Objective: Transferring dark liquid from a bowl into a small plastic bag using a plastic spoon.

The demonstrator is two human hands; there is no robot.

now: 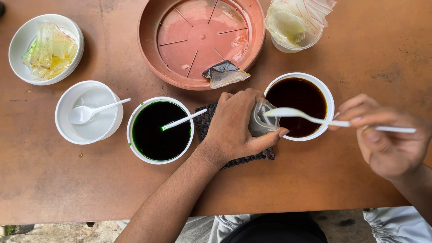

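At ten o'clock a white bowl of folded plastic bags (46,49); at twelve a terracotta plant saucer (201,41); centre-left a bowl of green liquid (160,130).

Bare left hand (236,123) and right hand (389,141), forearms uncovered, no rings or watch showing; light grey gathered fabric at the knees, black cloth between them

Worktop (67,189): round tray (150,40) set at 12 o'clock; bowl of folded bags (20,42) at 10; spoon bowl (65,128) at 9; liquid bowl (135,135) centred; woven mat (204,123) beside it; second liquid bowl (326,96) at 3.
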